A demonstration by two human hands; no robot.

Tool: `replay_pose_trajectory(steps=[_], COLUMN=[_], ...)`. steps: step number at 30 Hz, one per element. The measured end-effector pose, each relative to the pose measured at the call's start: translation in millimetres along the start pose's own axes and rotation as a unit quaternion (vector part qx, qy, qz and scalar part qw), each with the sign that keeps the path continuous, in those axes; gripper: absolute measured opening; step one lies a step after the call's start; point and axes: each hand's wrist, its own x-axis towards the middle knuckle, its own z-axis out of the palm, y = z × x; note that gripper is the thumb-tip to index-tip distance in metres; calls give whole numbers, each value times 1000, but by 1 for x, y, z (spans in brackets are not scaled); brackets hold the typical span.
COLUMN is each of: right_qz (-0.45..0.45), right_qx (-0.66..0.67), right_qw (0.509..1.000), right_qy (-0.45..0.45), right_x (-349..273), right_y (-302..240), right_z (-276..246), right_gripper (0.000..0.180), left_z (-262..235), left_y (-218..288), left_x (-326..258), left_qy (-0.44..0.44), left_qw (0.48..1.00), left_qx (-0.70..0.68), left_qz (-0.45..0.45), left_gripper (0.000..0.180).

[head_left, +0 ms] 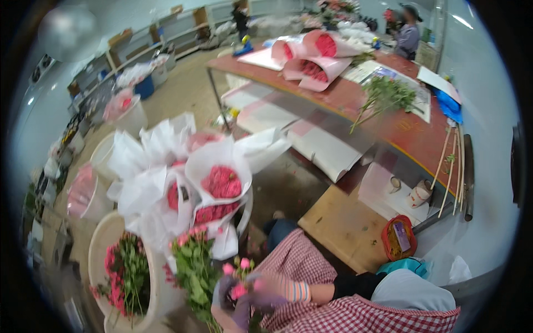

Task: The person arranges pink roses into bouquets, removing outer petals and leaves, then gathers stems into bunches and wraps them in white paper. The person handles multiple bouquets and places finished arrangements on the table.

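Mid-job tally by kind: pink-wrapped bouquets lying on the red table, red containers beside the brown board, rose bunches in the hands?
Pink-wrapped bouquets: 3
Red container: 1
Held pink rose bunch: 1
Total: 5

Left of the left hand (pixel 226 305) the way is crowded — leafy stems (pixel 194 272), a cream bucket (pixel 95 252) and white-wrapped bouquets (pixel 141 186) stand close together. Between these bouquets and the tan board (pixel 333 226), a strip of floor (pixel 286 180) leaves passage forward, with a trouser leg (pixel 281 234) at its near end. Long sticks (pixel 458 166) obstruct the right end of the bench (pixel 338 99).
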Motion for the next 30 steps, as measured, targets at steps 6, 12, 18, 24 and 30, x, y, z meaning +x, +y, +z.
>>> replay_pose_trajectory(steps=[6, 12, 18, 24, 30], right_qz=[99, 56, 48, 35, 2], right_qx=[34, -3, 177, 37, -2], right_qw=[986, 988, 970, 989, 983], right_qy=[131, 141, 159, 139, 186], right_x=[-13, -8, -11, -13, -13], right_y=[-1, -10, 13, 14, 18], right_z=[1, 1, -2, -6, -9], right_gripper=[33, 30, 32, 36, 38], left_z=[-10, -13, -11, -12, -25], left_y=[1, -8, -12, 10, -8], left_x=[9, 5, 8, 7, 0], left_qy=[-6, 17, 80, -66, -14], left_qw=[984, 995, 997, 942, 996], left_qx=[164, -30, -5, 284, 87], left_qz=[66, -91, -14, 164, -3], left_gripper=[25, 9, 22, 32, 25])
